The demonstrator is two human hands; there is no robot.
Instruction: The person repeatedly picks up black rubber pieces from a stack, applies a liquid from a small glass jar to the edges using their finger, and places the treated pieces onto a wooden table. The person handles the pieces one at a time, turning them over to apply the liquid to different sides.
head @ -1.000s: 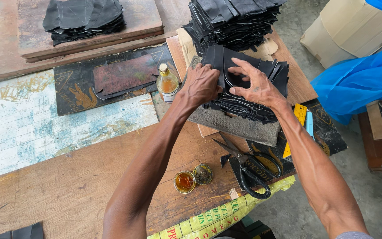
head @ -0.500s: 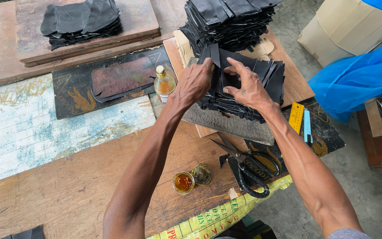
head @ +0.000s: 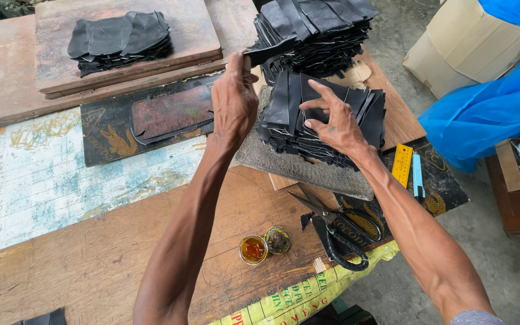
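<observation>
My left hand (head: 233,99) is raised above the bench and grips one black leather piece (head: 272,51) by its end, holding it up beside the tall back stack (head: 317,30). My right hand (head: 332,123) lies with spread fingers on the lower stack of black leather pieces (head: 362,129) and presses down on it. That stack rests on a grey slab (head: 308,171) on the wooden bench (head: 91,265).
A third black stack (head: 118,39) lies on a board at the back left. Black scissors (head: 332,232), an open tin of amber liquid (head: 253,250) and its lid (head: 277,239) sit near the front edge. A yellow ruler (head: 402,165), blue cutter (head: 417,174), blue sheet (head: 489,114) and cardboard box (head: 470,42) are at right.
My left hand has come off the lower stack with one black piece and lifted it up and to the left. My right hand stays on the stack.
</observation>
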